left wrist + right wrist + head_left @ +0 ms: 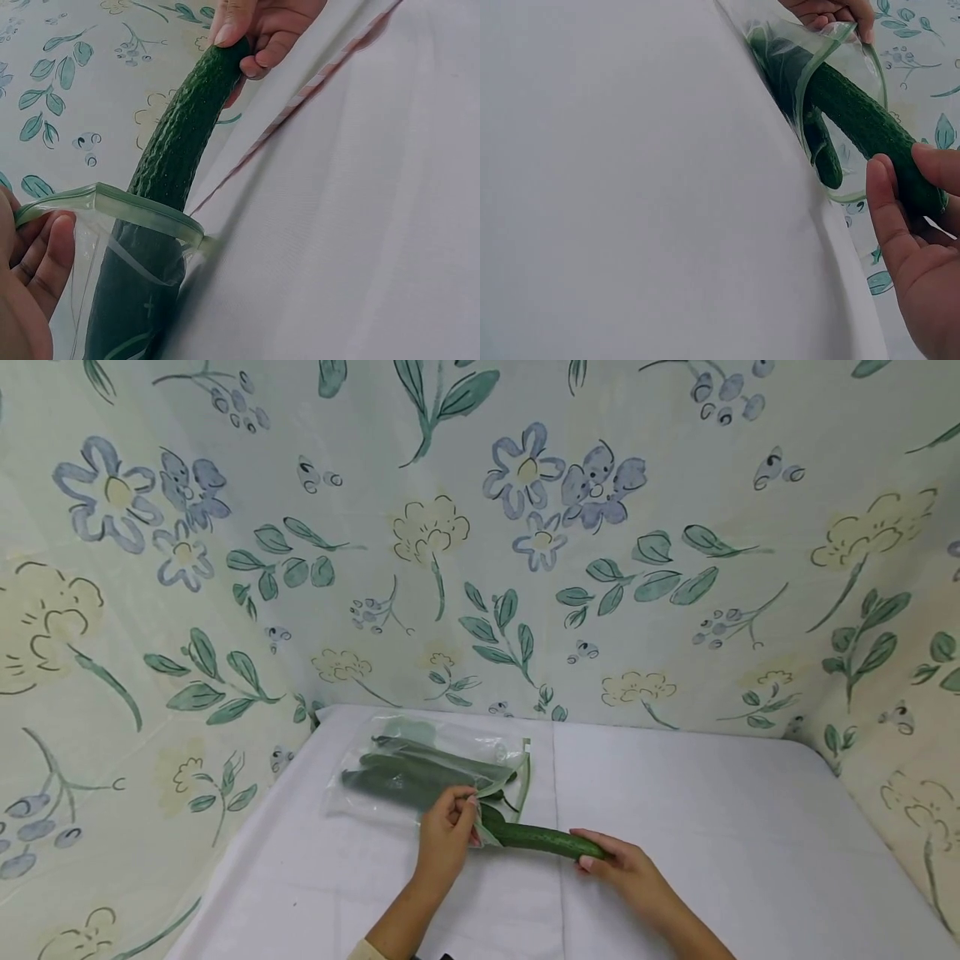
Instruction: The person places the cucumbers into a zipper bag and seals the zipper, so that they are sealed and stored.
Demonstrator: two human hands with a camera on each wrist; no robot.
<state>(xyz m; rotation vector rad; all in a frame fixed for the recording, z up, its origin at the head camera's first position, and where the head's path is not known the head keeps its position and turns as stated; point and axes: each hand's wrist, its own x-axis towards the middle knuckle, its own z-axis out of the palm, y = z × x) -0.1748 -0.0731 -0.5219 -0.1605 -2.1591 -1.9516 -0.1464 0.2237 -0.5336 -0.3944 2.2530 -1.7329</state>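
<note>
A clear zip bag (480,745) with a green rim lies on the table with several dark green cucumbers inside. My left hand (444,835) pinches the bag's rim at its mouth, and the left wrist view shows the green zip strip (146,214) held up there. One long bumpy cucumber (546,840) sticks partly out of the mouth, its other end still inside the plastic. My right hand (628,870) grips the outer end of that cucumber, thumb on one side and fingers on the other. Below it in the right wrist view, another cucumber (826,159) shows its tip at the mouth.
A white cloth (690,802) covers the table, with a crease line running beside the bag. Floral fabric (465,568) hangs behind and at both sides of the table. A small dark object (446,957) shows at the bottom edge of the head view.
</note>
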